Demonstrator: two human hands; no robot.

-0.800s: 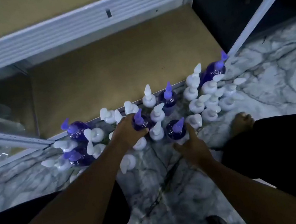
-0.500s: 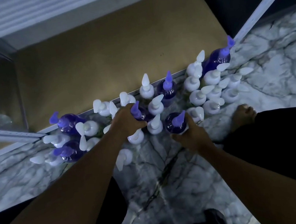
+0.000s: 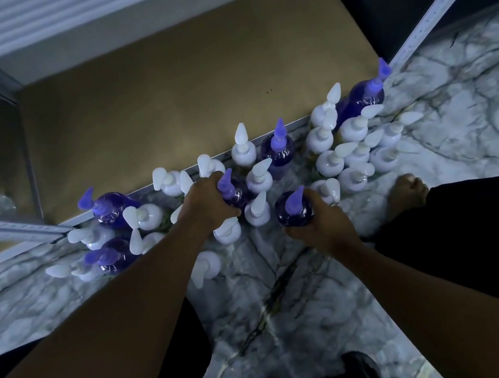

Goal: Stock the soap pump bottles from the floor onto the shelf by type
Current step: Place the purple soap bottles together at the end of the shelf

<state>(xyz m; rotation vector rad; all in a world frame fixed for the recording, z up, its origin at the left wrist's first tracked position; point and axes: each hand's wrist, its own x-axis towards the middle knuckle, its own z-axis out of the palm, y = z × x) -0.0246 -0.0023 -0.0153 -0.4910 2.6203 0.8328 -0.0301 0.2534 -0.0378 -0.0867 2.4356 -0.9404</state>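
The left hand (image 3: 208,203) curls round a translucent purple plastic pump bottle (image 3: 233,191) among white plastic pump bottles (image 3: 258,211) on the marble floor (image 3: 290,296); the right hand (image 3: 321,225) wraps a second purple bottle (image 3: 294,213) just beside. Two of one colour, likely sorted for the brown shelf board (image 3: 193,84) behind.

The white marble floor with dark grey veins (image 3: 461,141) carries a crowded row of upright bottles. They stand just in front of the low brown shelf board (image 3: 180,102), whose pale metal front rail (image 3: 298,123) runs at floor level. Most are white plastic pump bottles (image 3: 328,162). Purple translucent pump bottles (image 3: 112,209) stand among them at the left, middle and far right. A lone white pump bottle (image 3: 207,264) stands apart, nearer the person. A bare foot (image 3: 407,194) rests on the floor right of the row.
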